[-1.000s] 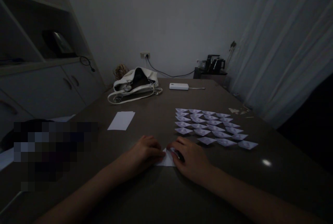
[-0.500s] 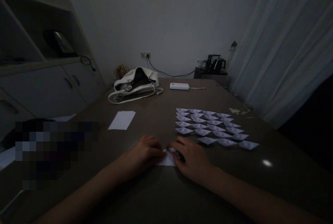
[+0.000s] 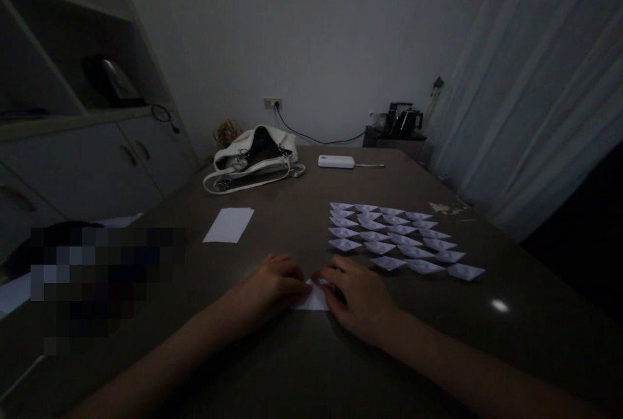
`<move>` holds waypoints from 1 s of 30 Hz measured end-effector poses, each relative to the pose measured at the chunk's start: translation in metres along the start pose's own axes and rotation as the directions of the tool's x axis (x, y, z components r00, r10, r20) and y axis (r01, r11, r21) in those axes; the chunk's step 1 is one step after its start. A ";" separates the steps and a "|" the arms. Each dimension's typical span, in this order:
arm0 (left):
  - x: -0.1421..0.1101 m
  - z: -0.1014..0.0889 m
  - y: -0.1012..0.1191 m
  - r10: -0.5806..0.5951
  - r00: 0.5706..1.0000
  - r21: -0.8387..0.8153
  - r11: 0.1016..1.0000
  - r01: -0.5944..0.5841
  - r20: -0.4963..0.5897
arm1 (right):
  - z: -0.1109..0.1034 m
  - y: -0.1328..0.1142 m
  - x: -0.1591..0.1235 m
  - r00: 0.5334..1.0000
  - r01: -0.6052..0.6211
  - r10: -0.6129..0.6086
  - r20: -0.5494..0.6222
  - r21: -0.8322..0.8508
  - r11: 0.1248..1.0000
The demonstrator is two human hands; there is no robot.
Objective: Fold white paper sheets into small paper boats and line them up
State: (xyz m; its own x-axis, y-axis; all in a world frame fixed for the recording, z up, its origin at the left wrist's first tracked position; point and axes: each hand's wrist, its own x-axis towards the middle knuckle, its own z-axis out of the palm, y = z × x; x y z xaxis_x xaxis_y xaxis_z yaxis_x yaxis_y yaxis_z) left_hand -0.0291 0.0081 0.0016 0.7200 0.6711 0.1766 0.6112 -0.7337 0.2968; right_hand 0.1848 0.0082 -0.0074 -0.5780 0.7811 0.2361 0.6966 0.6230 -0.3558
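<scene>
A small white folded paper [image 3: 311, 301] lies on the dark table [image 3: 292, 367] right in front of me. My left hand [image 3: 272, 286] presses on its left side with curled fingers. On the paper's right side rests my right hand [image 3: 357, 296], its fingertips pinching the top fold. Most of the paper is hidden under both hands. Just beyond my right hand, several folded paper boats [image 3: 396, 237] lie in rows.
A stack of white paper sheets [image 3: 228, 224] lies to the left of centre. A white handbag [image 3: 253, 156] and a white power bank [image 3: 335, 161] with its cable sit at the far end. Cabinets stand at left, a curtain at right. A blurred patch covers the left edge.
</scene>
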 end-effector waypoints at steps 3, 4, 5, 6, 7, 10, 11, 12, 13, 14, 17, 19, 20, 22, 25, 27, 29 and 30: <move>0.000 0.000 0.000 0.000 1.000 0.013 1.000 0.001 -0.004 | 0.000 0.000 0.000 1.000 0.009 -0.009 -0.006 -0.008 1.000; 0.000 -0.001 0.001 0.000 1.000 0.021 1.000 0.001 -0.005 | 0.000 0.000 0.000 1.000 0.010 -0.010 -0.005 -0.012 1.000; 0.000 -0.001 0.001 -0.001 1.000 0.029 1.000 0.001 -0.009 | 0.000 0.000 0.000 1.000 0.009 -0.009 -0.005 -0.017 1.000; 0.000 -0.001 0.001 0.005 1.000 0.032 0.999 -0.004 -0.018 | 0.000 0.000 0.000 1.000 0.009 -0.009 -0.004 -0.021 1.000; 0.000 -0.001 0.001 0.013 1.000 0.031 0.999 -0.012 -0.029 | 0.000 0.000 0.000 1.000 0.009 -0.009 -0.004 -0.025 1.000; 0.000 0.001 -0.001 0.029 0.998 0.025 0.999 -0.028 -0.050 | 0.000 0.000 0.000 1.000 0.009 -0.009 -0.004 -0.040 0.999; 0.000 0.002 -0.002 0.030 0.998 0.024 0.999 -0.028 -0.052 | 0.000 0.000 0.000 1.000 0.012 -0.012 -0.004 -0.042 0.999; 0.000 0.003 -0.002 0.024 0.998 0.023 0.999 -0.023 -0.049 | 0.000 0.000 0.000 1.000 0.014 -0.014 -0.002 -0.042 0.999; 0.000 0.003 -0.002 0.015 0.999 0.020 1.000 -0.014 -0.043 | 0.000 0.000 0.000 1.000 0.015 -0.015 -0.001 -0.041 0.999; 0.000 0.003 -0.002 0.003 0.999 0.013 1.000 -0.002 -0.032 | 0.000 -0.001 0.000 1.000 0.013 -0.013 0.002 -0.041 0.999; 0.000 0.001 0.001 -0.029 1.000 -0.011 1.000 0.029 -0.004 | 0.000 -0.001 0.000 1.000 0.002 -0.002 0.007 -0.052 0.999; 0.000 -0.001 0.002 -0.029 1.000 -0.020 0.999 0.029 -0.002 | 0.000 -0.002 0.001 1.000 -0.002 0.002 0.008 -0.058 0.998; 0.000 -0.001 0.002 -0.026 1.000 -0.020 0.999 0.026 -0.002 | 0.000 -0.002 0.001 1.000 0.000 0.001 0.008 -0.058 0.998; 0.000 -0.001 0.002 -0.018 1.000 -0.011 1.000 0.018 -0.008 | -0.001 -0.002 0.001 1.000 0.008 -0.008 0.009 -0.055 0.998; 0.000 -0.001 0.002 -0.014 1.000 0.003 1.000 0.014 -0.022 | -0.001 -0.001 0.001 1.000 0.018 -0.017 0.011 -0.046 0.999; 0.000 -0.001 0.002 -0.018 1.000 0.004 1.000 0.018 -0.021 | -0.002 -0.001 0.001 1.000 0.019 -0.019 0.007 -0.045 0.999; 0.001 -0.003 0.004 -0.022 1.000 0.000 1.000 0.022 -0.002 | -0.002 -0.002 0.001 1.000 0.022 -0.022 -0.002 -0.048 0.999; 0.001 -0.004 0.005 -0.024 1.000 -0.001 1.000 0.024 0.008 | -0.002 -0.002 0.001 1.000 0.024 -0.024 -0.004 -0.050 0.998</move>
State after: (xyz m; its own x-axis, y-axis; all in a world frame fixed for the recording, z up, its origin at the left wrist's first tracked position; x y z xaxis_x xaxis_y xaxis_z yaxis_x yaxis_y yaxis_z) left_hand -0.0265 0.0052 0.0072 0.7079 0.6876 0.1615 0.6279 -0.7173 0.3019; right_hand 0.1841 0.0077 -0.0049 -0.5927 0.7661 0.2486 0.7029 0.6427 -0.3047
